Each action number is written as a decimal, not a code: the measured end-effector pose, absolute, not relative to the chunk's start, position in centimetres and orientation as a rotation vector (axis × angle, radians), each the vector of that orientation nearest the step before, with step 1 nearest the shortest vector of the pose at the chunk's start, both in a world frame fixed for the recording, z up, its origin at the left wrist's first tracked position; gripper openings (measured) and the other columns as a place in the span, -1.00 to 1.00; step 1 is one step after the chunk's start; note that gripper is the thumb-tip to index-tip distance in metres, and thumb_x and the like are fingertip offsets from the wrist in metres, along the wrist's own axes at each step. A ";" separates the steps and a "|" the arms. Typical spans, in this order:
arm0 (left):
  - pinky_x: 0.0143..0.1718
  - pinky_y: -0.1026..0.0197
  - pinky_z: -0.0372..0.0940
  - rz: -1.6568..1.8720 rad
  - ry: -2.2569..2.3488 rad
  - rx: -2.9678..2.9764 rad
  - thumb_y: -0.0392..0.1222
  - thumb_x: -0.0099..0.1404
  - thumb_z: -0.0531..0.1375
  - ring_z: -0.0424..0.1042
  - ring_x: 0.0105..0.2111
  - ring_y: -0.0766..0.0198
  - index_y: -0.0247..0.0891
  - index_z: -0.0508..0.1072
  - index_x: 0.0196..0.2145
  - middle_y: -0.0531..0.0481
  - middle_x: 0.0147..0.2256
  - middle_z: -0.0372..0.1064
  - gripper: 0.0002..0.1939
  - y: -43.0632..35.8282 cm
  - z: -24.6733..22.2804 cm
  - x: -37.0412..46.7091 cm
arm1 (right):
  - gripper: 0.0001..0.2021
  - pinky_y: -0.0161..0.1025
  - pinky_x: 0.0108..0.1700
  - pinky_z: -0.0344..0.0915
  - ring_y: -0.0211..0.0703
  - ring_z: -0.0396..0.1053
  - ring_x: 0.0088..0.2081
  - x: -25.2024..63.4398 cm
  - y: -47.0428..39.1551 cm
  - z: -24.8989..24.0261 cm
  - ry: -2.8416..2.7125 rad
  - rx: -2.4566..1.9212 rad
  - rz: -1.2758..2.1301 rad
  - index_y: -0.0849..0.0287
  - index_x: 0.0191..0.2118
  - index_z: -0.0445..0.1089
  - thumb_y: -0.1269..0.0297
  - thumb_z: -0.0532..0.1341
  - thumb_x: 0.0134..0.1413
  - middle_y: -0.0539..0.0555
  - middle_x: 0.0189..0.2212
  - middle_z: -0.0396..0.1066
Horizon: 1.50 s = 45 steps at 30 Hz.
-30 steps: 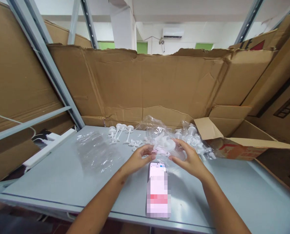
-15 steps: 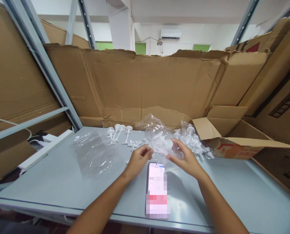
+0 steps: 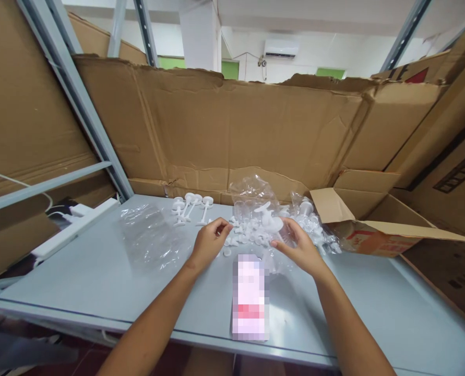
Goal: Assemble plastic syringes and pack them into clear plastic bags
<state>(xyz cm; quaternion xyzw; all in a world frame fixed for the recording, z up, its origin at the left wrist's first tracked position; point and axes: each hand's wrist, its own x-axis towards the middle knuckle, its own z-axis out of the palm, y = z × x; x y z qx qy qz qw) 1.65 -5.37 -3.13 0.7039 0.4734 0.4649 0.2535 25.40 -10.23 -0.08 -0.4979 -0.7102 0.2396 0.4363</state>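
Above the grey tabletop, my right hand (image 3: 298, 245) is curled round a white plastic part (image 3: 272, 223) with a disc-shaped end and a clear piece beside it. My left hand (image 3: 211, 241) is closed in a pinch at the left edge of a pile of small white parts (image 3: 251, 230); whatever lies between its fingertips is too small to make out. Behind the pile stands a crumpled clear plastic bag (image 3: 253, 190). A second clear bag (image 3: 312, 222) with white parts lies beyond my right hand. Several white spindle-shaped pieces (image 3: 204, 210) stand at the back left.
A phone (image 3: 250, 297) lies near the table's front edge (image 3: 201, 342). An empty-looking clear bag (image 3: 150, 237) is flat on the left, beside a white power strip (image 3: 75, 227). An open cardboard box (image 3: 377, 237) sits at the right, with a cardboard wall (image 3: 255, 125) behind.
My left hand has moved left, away from my right hand. The white part by my right hand shows more clearly, and more of the small-parts pile is visible. The view has shifted slightly.
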 end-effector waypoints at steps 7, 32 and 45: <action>-0.37 0.22 0.14 0.617 1.509 2.437 -0.04 0.14 0.08 0.37 -0.28 0.14 -0.10 0.37 -0.19 -0.02 -0.20 0.35 -0.73 -6.0 -3.4 0.8 | -0.55 -0.11 0.00 0.17 -0.05 0.25 -0.04 26.4 -9.7 0.1 -1.681 -1.187 0.672 0.09 -0.04 0.17 0.13 0.23 -0.09 0.11 -0.07 0.27; -0.23 0.17 0.19 0.864 1.296 2.371 -0.22 0.22 -0.01 0.35 -0.28 0.16 -0.18 0.40 -0.27 -0.07 -0.30 0.36 -0.79 -4.6 -4.6 1.0 | -0.55 -0.09 -0.07 0.22 -0.05 0.29 -0.12 25.9 -9.9 -0.1 -1.833 -1.298 0.636 0.09 -0.04 0.20 0.13 0.23 -0.10 0.08 -0.13 0.31; -0.27 0.24 0.22 1.762 1.175 2.107 -0.17 0.20 0.08 0.31 -0.33 0.26 -0.18 0.38 -0.25 -0.03 -0.30 0.34 -0.84 -5.8 -2.0 0.2 | -0.56 -0.09 -0.15 0.25 -0.06 0.31 -0.20 26.2 -10.0 -0.7 -2.090 -1.375 0.748 0.08 -0.05 0.23 0.17 0.24 -0.12 0.05 -0.18 0.34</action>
